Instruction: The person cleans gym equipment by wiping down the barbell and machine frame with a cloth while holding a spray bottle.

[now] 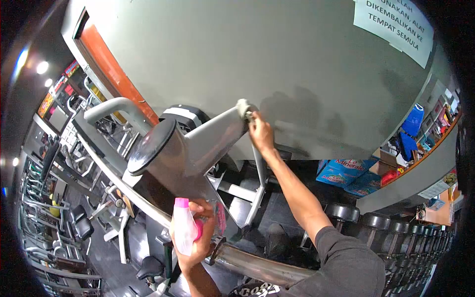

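Observation:
A translucent bottle with a pink cap (184,230) stands upright in my left hand (202,237), whose fingers wrap round it. Farther forward, my right hand (261,132) presses a pale cloth (243,109) against the upper end of a grey metal arm of a gym machine (215,136). That arm slopes up to the right from a wide round housing with a dark glossy cap (152,146). Part of the cloth is hidden by my fingers.
A grey wall (222,54) with a printed paper sign (393,27) rises behind the machine. Blue cartons (341,173) and a row of dumbbells (376,221) are at the right. A padded steel bar (262,262) crosses in front of me. More gym machines fill the left.

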